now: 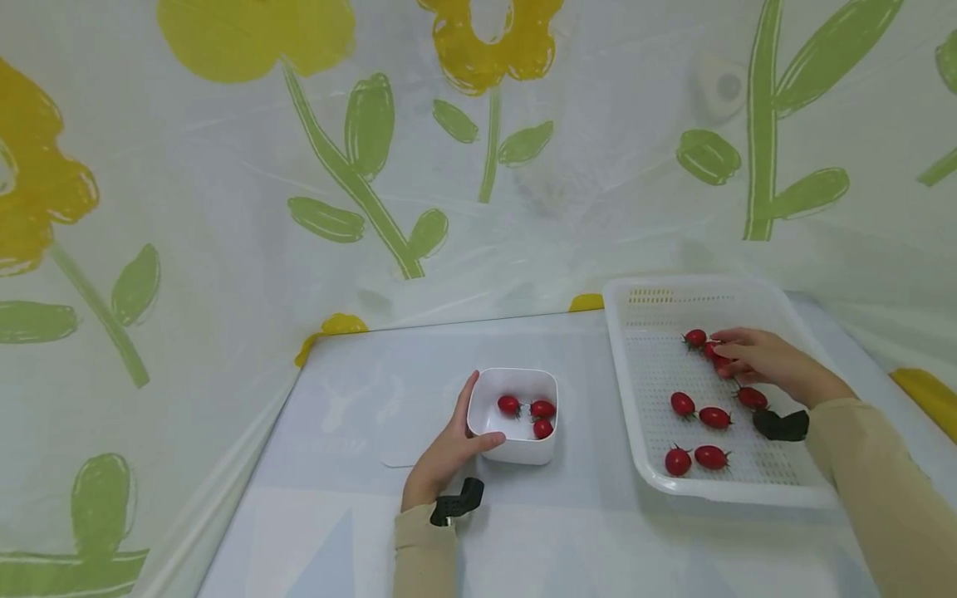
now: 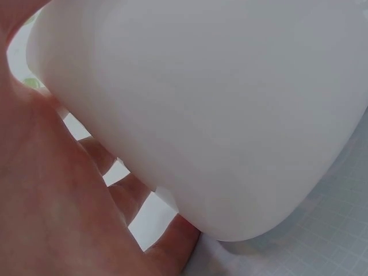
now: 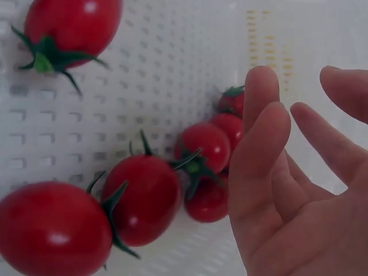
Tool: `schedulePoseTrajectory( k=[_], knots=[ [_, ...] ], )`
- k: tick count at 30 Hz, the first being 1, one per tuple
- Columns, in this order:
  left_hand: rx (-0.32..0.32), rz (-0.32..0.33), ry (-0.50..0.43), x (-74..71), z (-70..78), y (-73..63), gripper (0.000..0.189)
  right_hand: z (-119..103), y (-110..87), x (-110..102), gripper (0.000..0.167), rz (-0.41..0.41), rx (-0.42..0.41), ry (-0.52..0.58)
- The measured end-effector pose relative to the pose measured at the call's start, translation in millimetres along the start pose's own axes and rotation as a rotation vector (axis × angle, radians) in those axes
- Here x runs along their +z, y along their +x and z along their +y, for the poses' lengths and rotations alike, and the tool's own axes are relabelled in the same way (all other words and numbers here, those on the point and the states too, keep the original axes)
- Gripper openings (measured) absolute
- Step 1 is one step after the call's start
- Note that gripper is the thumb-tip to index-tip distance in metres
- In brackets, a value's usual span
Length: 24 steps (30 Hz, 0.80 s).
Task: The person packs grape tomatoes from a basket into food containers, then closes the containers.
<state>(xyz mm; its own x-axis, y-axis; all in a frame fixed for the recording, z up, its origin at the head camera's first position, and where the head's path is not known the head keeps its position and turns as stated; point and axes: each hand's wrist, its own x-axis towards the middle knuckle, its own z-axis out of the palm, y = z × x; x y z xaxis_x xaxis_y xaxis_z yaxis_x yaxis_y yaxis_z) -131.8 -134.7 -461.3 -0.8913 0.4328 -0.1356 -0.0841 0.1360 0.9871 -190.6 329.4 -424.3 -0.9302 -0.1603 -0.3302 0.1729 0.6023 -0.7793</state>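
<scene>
My left hand [image 1: 449, 453] holds a small white square container [image 1: 517, 453] at its left near corner, thumb over the front rim and fingers along the side. Close up in the left wrist view, the fingers lie against its wall. Three red cherry tomatoes [image 1: 542, 409] lie inside. Over a white perforated basket [image 1: 649, 353], my right hand [image 1: 777, 364] reaches toward a cluster of cherry tomatoes [image 1: 696, 338]. The right wrist view shows its fingers loosely bent, with nothing between them, beside tomatoes [image 3: 202, 146] with green stems.
More cherry tomatoes [image 1: 715, 418] are spread over the basket floor. Container and basket stand apart on a pale table [image 1: 351, 415]. A flower-printed sheet [image 1: 239, 208] hangs behind. Each wrist wears a black device [image 1: 458, 501].
</scene>
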Motion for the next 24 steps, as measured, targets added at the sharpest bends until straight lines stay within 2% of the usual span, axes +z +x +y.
schedulePoseTrajectory(
  k=[11,18,24],
  knots=[
    [0.006,-0.016,-0.02,0.6,3.4,-1.1,0.092,19.5,6.2,-2.2,0.065,-0.08,0.057,-0.004],
    [0.019,0.0,-0.04,0.1,-4.9,2.7,0.091,20.1,13.3,4.7,0.061,-0.107,0.083,-0.146],
    [0.014,0.036,-0.012,-3.0,-22.1,10.6,0.086,16.1,14.1,9.3,0.049,-0.115,0.023,-0.321]
  ],
)
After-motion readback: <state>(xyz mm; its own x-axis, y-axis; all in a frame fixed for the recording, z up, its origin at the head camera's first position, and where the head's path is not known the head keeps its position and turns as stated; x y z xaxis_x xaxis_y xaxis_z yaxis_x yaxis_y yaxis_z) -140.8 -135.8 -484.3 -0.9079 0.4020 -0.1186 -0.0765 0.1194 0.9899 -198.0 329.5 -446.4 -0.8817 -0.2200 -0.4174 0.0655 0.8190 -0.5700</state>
